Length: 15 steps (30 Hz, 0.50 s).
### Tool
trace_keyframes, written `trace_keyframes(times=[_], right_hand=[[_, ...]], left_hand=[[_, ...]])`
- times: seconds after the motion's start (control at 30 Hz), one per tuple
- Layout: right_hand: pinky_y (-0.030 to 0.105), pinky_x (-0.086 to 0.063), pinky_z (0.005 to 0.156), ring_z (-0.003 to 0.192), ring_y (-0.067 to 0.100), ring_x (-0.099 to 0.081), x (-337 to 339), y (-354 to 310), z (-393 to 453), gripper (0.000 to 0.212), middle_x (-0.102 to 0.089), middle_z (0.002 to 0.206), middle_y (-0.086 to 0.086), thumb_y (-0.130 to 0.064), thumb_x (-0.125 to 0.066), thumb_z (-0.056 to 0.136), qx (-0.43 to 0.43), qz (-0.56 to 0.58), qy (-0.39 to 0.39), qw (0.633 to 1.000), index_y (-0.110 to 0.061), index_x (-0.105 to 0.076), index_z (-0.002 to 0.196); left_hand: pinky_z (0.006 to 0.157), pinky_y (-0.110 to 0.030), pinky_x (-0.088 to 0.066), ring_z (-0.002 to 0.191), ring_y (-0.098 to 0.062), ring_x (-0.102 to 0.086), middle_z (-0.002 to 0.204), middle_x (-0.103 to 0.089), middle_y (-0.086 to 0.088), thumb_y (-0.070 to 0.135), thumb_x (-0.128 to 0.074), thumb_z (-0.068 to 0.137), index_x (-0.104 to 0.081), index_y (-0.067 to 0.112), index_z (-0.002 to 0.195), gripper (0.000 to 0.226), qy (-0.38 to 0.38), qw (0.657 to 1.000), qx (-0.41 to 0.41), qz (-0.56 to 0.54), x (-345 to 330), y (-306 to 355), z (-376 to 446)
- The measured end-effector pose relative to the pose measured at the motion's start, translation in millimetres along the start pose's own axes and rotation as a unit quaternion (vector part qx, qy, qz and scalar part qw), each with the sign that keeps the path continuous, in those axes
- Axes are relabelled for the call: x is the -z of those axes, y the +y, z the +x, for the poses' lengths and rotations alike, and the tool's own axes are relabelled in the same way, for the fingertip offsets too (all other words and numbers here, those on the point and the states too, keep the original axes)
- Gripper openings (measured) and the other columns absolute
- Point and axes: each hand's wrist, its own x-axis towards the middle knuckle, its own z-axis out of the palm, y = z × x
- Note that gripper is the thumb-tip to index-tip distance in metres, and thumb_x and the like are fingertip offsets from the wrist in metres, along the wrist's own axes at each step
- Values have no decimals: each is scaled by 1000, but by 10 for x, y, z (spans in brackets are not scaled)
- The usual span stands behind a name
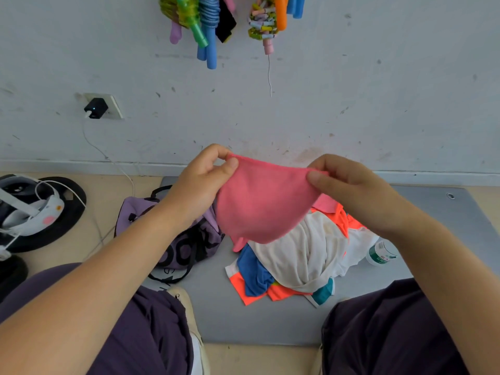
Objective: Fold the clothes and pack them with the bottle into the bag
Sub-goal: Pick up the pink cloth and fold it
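Both hands hold a pink cloth point(263, 201) up in the air above a grey mat point(270, 320) on the floor. The left hand point(201, 182) pinches its upper left corner between thumb and curled fingers; the right hand point(349, 182) pinches the upper right corner the same way, so the cloth hangs stretched between the 2.

Below it, near the middle of the mat, lies an unfolded heap of clothes point(300, 258) in white, orange and blue. A clear bottle point(380, 253) with a green label lies on its side just beside the heap, toward the mat's right edge. The purple bag point(186, 239) sits crumpled at the mat's left edge; I cannot tell what is inside.
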Motion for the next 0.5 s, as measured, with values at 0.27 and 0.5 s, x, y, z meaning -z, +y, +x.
trace_keyframes(times=[0.27,0.5], right_hand=[[28,-37,50,55,12,-41,-68,4,53,24,-46,66,-3,-43,-56,86,-33,229,118,966,-20,-59,82],[34,-55,90,107,23,-67,-95,67,48,53,-71,113,9,-53,-60,84,-58,255,-57,963,-11,-69,114]], left_hand=[[97,-39,-52,112,-27,-66,120,-70,-12,45,-85,68,-75,23,106,44,-248,958,114,-84,-46,7,-125],[82,-25,-56,102,-14,-71,108,-75,1,34,-71,79,-79,30,97,19,-116,973,90,-179,-36,10,-39]])
